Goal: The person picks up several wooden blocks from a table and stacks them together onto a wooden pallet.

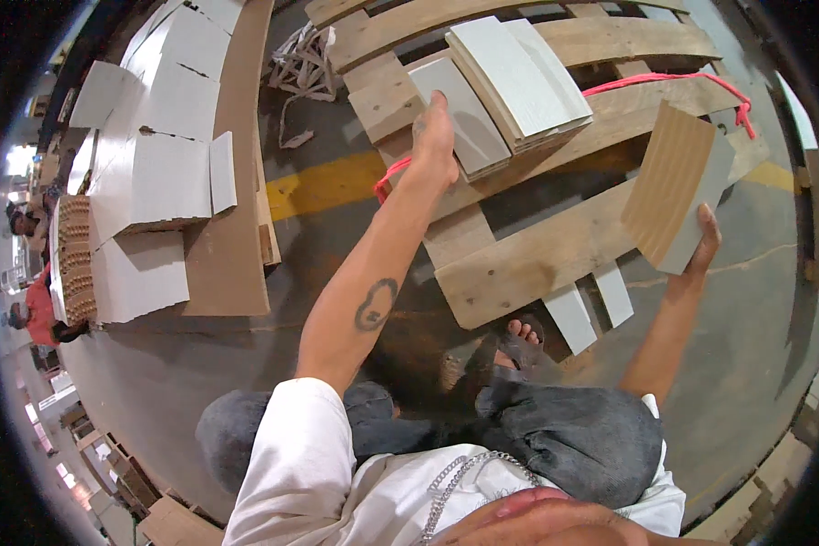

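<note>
My right hand grips a stack of cardboard sheets by its lower right edge. The sheets are tilted up above the pallet's right part, a brown ribbed side showing and a paler one beside it. My left hand lies with its fingers stretched out along the left edge of a low pile of white cardboard sheets. A taller pile of white sheets stands against that one on its right. Both piles rest on a wooden pallet. The fingertips of my right hand are hidden behind the sheets.
Pink strapping crosses the pallet. Two white strips stick out from its near side, by my foot. At left are large stacks of white cardboard. Tangled white strips lie on the floor. Other people are far left.
</note>
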`<state>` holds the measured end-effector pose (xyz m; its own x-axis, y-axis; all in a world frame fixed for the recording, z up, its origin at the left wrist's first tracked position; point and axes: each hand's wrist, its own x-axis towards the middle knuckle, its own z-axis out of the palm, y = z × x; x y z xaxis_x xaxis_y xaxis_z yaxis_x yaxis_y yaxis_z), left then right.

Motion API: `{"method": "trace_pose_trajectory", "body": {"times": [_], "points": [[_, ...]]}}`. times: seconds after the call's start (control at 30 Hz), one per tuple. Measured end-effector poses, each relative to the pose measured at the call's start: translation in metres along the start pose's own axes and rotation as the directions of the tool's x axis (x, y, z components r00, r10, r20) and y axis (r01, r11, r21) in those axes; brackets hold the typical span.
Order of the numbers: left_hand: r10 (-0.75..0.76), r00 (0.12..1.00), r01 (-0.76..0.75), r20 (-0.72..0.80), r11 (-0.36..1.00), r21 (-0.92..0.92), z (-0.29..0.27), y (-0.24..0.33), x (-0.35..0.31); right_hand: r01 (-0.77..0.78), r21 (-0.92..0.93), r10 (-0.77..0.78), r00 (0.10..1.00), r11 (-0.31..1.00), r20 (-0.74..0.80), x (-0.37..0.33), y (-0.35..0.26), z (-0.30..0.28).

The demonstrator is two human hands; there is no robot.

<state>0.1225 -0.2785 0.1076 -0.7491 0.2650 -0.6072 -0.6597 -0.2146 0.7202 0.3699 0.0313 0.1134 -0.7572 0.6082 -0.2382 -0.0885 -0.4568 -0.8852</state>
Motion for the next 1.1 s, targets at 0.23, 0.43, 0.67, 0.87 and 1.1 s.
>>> {"method": "trace_pose_trajectory", "body": {"times": [0.23, 0.43, 0.67, 0.87, 1.1], "points": [[0.019, 0.997, -0.018, 0.075, 1.0, -0.004, 0.0, 0.005, -0.017, 0.042, -0.085, -0.038, 0.998, 0.996, 0.047, -0.05, -0.012, 0.087], [0.443, 0.895, -0.445, 0.05, 0.894, 0.054, 0.012, 0.013, -0.082, -0.161, -0.24, 0.213, 0.955, 0.957, 0.207, -0.048, -0.01, 0.173], [0.415, 0.893, -0.419, 0.174, 0.908, -0.02, 0.004, 0.039, -0.126, -0.172, -0.452, 0.379, 0.824, 0.875, 0.42, -0.034, 0.004, 0.288], [0.32, 0.934, -0.25, 0.158, 0.903, -0.349, -0.017, 0.044, -0.072, 0.124, -0.201, 0.012, 0.824, 0.972, 0.566, 0.014, 0.002, 0.29], [0.242, 0.958, -0.194, 0.154, 0.942, -0.275, 0.003, 0.036, -0.036, 0.321, -0.419, -0.183, 0.924, 0.849, 0.336, 0.089, -0.015, 0.207]]}}
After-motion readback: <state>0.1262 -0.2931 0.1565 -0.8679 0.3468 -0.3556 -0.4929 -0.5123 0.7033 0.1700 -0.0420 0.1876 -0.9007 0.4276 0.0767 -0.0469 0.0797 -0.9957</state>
